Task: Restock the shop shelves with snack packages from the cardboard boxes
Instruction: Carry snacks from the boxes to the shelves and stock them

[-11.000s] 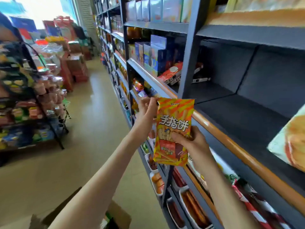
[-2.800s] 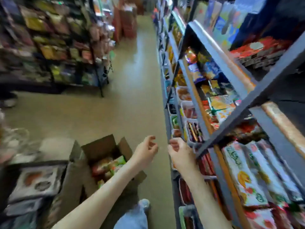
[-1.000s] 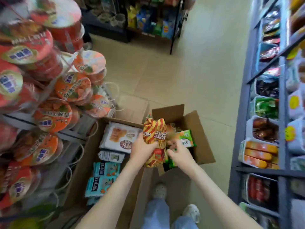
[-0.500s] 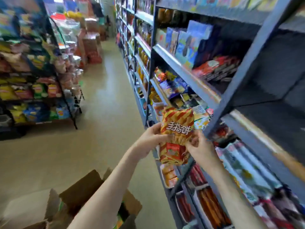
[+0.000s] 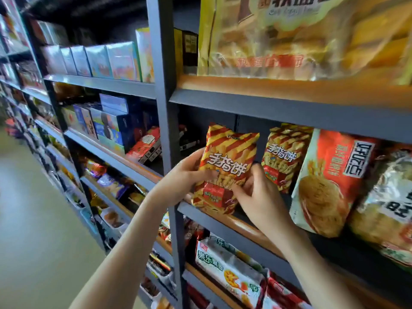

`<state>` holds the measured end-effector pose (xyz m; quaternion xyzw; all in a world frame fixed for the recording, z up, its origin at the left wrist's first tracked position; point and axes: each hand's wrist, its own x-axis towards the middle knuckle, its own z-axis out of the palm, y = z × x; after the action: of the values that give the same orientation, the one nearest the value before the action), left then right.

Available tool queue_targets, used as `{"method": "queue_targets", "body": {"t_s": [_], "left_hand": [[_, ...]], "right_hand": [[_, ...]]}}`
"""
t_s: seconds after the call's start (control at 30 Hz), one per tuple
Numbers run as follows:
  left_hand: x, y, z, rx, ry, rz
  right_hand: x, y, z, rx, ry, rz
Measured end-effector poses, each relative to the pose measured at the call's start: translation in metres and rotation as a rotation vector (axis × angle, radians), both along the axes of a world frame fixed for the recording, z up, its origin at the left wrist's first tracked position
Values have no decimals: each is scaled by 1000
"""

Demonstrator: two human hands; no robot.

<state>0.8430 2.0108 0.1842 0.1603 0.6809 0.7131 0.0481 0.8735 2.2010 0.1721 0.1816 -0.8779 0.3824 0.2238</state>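
The bag (image 5: 225, 166) is held upright in both hands at the front of the middle shelf (image 5: 223, 227). Its bottom edge overlaps the shelf's wood-coloured rail (image 5: 245, 227); whether it rests on the board cannot be told. The left hand (image 5: 185, 175) grips the bag's 9 o'clock edge, thumb on the front and fingers curled behind. The right hand (image 5: 260, 197) grips the 4 o'clock corner, fingers curled onto the lower front and thumb up along the side.

The bag is glossy crinkled foil, puffed like a pillow, with red and yellow diagonal stripes and a serrated top seam.

- At its 3 o'clock, just beside it and deeper in, stands a twin (image 5: 283, 157).
- Further toward 3 o'clock a taller red bag (image 5: 330, 179) with a round cake printed on it leans against the twin, and beyond that is a silvery bag (image 5: 388, 197).
- At 9 o'clock the grey metal post (image 5: 166, 121) rises just beside the left hand's wrist, which passes in front of it.
- Beyond the post are flat-sided cardboard boxes (image 5: 104, 123).
- At 12 o'clock, on the shelf above, is a big yellow clear-film pack (image 5: 289, 34).
- At 6 o'clock, one shelf down, lie white printed packs (image 5: 229, 268).
- The pale smooth floor (image 5: 33, 219) is at 8 o'clock.
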Motion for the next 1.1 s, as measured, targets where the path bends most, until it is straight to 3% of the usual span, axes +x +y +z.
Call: {"method": "queue_targets", "body": {"t_s": [0.27,0.4,0.5,0.57,0.63,0.8,0.97,1.1], "left_hand": [[-72,39,11,127,-75,-203],[-100,70,-3,-205,-73,-299],[-120,83,-16,-476,-31,-319],[-127,89,-17,-543,-16,-239],[-133,94,-21,-531,-19,-167],[-135,108,-33,-434,2,-219],[-125,129,-44,-445,5,-235],[-137,127,-53,-426,-36,-263]], "right_hand": [[-28,12,8,-51,-1,-261],[-42,15,1,128,-255,-513],[-52,11,-14,150,-278,-564],[-58,8,-20,85,-266,-575],[-62,6,-23,4,-238,-602],[-63,3,-34,-52,-190,-674],[-60,2,-32,27,-354,-808],[-51,-1,-32,76,-355,-763]]}}
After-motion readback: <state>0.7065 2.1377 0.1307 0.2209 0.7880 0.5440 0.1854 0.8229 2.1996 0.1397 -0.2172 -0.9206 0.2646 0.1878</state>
